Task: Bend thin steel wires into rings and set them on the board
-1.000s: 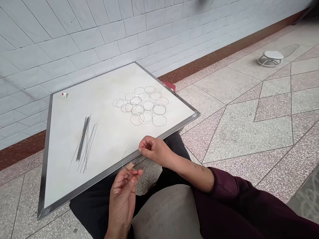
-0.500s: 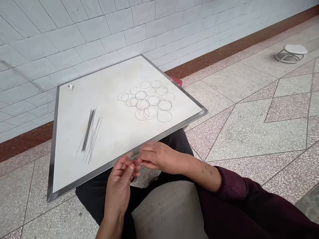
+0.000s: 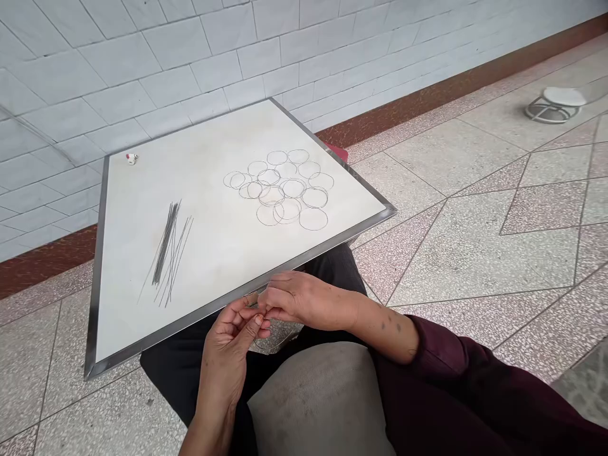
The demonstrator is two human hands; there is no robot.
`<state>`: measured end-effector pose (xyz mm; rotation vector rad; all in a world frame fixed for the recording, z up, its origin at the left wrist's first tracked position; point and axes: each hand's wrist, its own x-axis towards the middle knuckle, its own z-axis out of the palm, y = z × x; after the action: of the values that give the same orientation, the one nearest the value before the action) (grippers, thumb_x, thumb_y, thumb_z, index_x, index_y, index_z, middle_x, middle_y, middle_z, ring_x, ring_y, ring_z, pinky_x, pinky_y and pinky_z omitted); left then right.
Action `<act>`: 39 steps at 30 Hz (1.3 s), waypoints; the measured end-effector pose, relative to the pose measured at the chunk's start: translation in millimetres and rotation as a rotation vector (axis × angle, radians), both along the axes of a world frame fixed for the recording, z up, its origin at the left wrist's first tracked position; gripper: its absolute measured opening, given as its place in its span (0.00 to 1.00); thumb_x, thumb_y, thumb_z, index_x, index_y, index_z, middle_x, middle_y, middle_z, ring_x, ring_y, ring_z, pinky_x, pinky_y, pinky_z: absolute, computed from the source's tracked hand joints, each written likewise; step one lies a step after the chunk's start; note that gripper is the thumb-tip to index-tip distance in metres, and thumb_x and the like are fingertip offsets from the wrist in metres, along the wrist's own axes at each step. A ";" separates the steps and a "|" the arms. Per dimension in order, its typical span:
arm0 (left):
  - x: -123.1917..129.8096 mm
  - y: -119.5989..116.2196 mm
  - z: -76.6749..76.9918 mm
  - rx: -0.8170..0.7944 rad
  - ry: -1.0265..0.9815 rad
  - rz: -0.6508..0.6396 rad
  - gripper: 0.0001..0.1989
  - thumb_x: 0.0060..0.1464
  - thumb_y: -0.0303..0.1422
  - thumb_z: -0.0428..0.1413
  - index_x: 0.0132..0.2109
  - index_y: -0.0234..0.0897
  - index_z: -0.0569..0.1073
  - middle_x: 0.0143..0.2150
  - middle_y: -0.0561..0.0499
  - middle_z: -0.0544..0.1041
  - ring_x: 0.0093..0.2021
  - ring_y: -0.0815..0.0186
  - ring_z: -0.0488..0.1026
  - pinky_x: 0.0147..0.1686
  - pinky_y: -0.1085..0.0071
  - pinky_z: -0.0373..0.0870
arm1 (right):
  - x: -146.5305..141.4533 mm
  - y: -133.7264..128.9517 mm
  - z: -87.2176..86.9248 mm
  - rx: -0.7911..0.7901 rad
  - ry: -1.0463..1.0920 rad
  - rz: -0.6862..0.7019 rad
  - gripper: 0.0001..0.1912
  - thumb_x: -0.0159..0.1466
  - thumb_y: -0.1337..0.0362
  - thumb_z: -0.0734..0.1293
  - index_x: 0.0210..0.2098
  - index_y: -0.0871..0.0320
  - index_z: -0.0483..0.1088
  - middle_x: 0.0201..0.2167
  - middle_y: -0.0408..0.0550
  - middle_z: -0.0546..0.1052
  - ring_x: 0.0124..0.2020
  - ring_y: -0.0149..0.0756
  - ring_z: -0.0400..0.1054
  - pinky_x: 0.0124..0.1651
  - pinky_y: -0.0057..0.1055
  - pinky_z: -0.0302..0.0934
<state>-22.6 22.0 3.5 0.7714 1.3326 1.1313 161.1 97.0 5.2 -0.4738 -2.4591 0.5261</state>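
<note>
My left hand (image 3: 234, 339) and my right hand (image 3: 297, 301) meet fingertip to fingertip at the near edge of the white table (image 3: 223, 247). Both pinch a thin wire, part of which curves below the fingers; its ends are hidden by them. On the table's right half lie several thin wire rings (image 3: 313, 219), many overlapping. To the left rests a bundle of straight dark wires (image 3: 166, 244), with several loose ones fanned out beside it.
A small white and red object (image 3: 132, 159) sits near the table's far left corner. Behind the table stands a white tiled wall (image 3: 228, 31). A low round stool (image 3: 563, 98) is on the floor at the upper right.
The fingertips of my hands have drawn closer together on the wire, and a curve of it now shows beneath them. The view has shifted slightly.
</note>
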 end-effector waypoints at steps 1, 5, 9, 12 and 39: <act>-0.3 -0.1 -0.2 0.000 0.004 -0.007 0.13 0.49 0.32 0.66 0.43 0.39 0.79 0.33 0.53 0.80 0.31 0.67 0.76 0.35 0.71 0.76 | -0.3 -0.2 -0.2 0.000 -0.008 -0.012 0.09 0.73 0.63 0.58 0.42 0.61 0.66 0.35 0.49 0.74 0.36 0.33 0.65 0.42 0.31 0.63; -1.5 -0.2 -0.7 -0.002 0.018 -0.020 0.15 0.48 0.33 0.66 0.46 0.39 0.79 0.33 0.52 0.81 0.31 0.66 0.77 0.36 0.69 0.76 | -0.2 0.0 -0.1 0.029 -0.027 -0.018 0.08 0.72 0.63 0.59 0.41 0.61 0.66 0.33 0.48 0.72 0.34 0.33 0.63 0.39 0.30 0.62; -2.6 0.8 -0.5 -0.020 0.029 -0.039 0.17 0.47 0.33 0.67 0.46 0.38 0.79 0.33 0.51 0.81 0.31 0.65 0.77 0.37 0.67 0.77 | 0.9 0.7 0.4 0.057 -0.051 -0.005 0.08 0.73 0.63 0.58 0.39 0.60 0.65 0.31 0.46 0.72 0.33 0.33 0.62 0.39 0.31 0.61; -2.5 1.8 1.1 -0.028 0.030 -0.060 0.17 0.47 0.33 0.67 0.46 0.39 0.79 0.33 0.52 0.80 0.31 0.65 0.77 0.36 0.66 0.77 | 1.4 1.0 1.9 0.091 -0.067 0.000 0.09 0.73 0.64 0.57 0.38 0.60 0.66 0.30 0.45 0.72 0.32 0.33 0.61 0.38 0.31 0.60; -0.3 -0.5 0.5 -0.118 -0.167 -0.037 0.15 0.51 0.32 0.65 0.48 0.40 0.80 0.36 0.53 0.77 0.31 0.69 0.74 0.39 0.68 0.77 | 3.8 7.4 -8.5 -0.012 0.053 0.063 0.10 0.70 0.60 0.64 0.45 0.60 0.71 0.38 0.48 0.75 0.38 0.33 0.64 0.46 0.31 0.62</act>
<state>-22.9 21.5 3.9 0.6000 1.2279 1.0548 164.8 104.4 -3.3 -0.3833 -2.4273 0.5728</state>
